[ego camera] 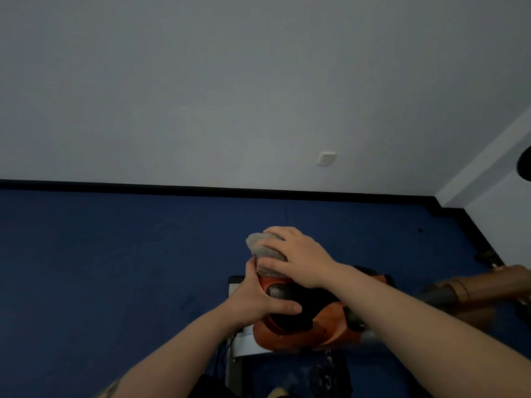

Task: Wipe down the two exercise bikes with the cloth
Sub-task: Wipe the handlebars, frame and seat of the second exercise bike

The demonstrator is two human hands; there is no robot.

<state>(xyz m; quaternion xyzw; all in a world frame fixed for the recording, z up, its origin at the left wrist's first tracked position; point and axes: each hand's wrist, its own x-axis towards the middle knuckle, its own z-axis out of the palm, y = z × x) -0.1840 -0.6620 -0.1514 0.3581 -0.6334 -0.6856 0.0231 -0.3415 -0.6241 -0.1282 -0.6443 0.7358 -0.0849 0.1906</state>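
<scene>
Grey fuzzy cloth (263, 248) sits on the far end of the orange-and-black exercise bike console (298, 314), low centre of view, over the blue carpet floor (115, 254). My right hand (298, 257) lies on top of the cloth, fingers spread and pressing. My left hand (258, 300) grips the console's left side, thumb across its black panel. White wall socket (326, 158) on the grey wall (230, 81).

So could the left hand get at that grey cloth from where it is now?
Probably yes. The left hand grips the bike's orange and black top just below the grey cloth, with nothing between them. But the right hand already presses on the cloth and covers much of it.
</scene>
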